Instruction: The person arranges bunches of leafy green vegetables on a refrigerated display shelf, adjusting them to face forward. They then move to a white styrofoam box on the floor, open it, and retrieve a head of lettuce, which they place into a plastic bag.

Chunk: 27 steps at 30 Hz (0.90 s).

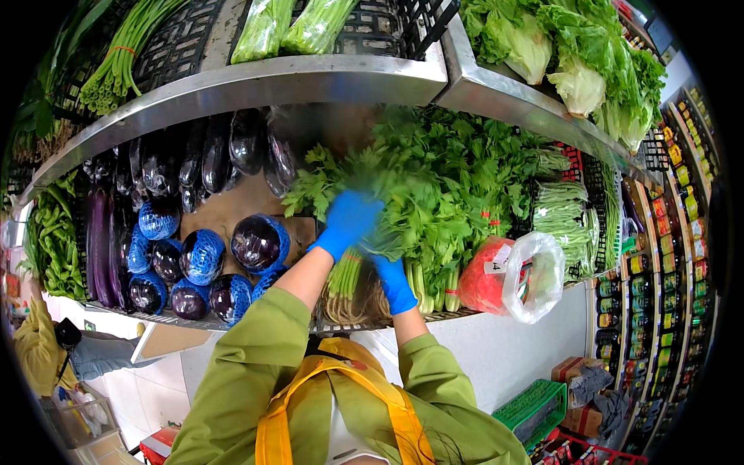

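Both hands wear blue gloves and reach into leafy celery [465, 168] on the lower shelf. My left hand [350, 221] lies over the tops of the bunches, its fingers partly blurred by a smudge in the view. Lower and to the right, my right hand [394, 285] is among the stalks, its fingers hidden under leaves. Between the wrists, a bunch of thin green stalks with roots [344, 285] stands with a red band around it. Left of my hands are round eggplants [260, 243] in blue foam nets. Whether either hand grips anything cannot be told.
Wrapped long eggplants [216, 152] and green peppers [55, 238] lie left. A red bag with clear plastic [485, 273] stands right of the celery, near green beans [561, 221]. A metal shelf edge [325, 78] crosses above. A green crate [532, 410] is lower right; another person [40, 343] is far left.
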{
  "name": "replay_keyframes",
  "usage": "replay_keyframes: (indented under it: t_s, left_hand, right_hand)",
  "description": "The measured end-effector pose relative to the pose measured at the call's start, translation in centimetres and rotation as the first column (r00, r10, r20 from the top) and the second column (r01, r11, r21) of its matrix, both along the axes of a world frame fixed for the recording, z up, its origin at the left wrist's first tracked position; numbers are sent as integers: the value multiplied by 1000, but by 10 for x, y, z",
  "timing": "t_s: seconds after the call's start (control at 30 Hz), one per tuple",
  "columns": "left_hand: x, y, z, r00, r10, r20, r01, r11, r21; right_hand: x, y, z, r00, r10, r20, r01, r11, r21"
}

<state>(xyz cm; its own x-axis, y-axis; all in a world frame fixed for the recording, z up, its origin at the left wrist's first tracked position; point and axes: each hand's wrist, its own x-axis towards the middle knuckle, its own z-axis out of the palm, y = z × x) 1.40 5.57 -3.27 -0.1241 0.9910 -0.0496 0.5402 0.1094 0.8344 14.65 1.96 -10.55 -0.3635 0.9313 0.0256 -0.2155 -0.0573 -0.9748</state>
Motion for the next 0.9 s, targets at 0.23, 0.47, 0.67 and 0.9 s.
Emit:
replay_keyframes:
  t_s: [0.23,0.47,0.67,0.9]
  left_hand:
    - [-9,-12,18,649,392,652,-160,908,-386]
    - [-12,-12,-7,597,371,711,-47,901,-431]
    - [-11,-19,0,430,379,819,-5,908,-418]
    - [-3,-22,-4,384,437,813,-75,893,-445]
  right_hand:
    - [34,-3,-16,936,-40,351,125,967,-223]
    - [-2,-8,68,900,-346,265,304,934,188]
    - [-7,21,45,884,-236,403,214,972,98]
    - [5,24,1,953,-298,50,302,943,-140]
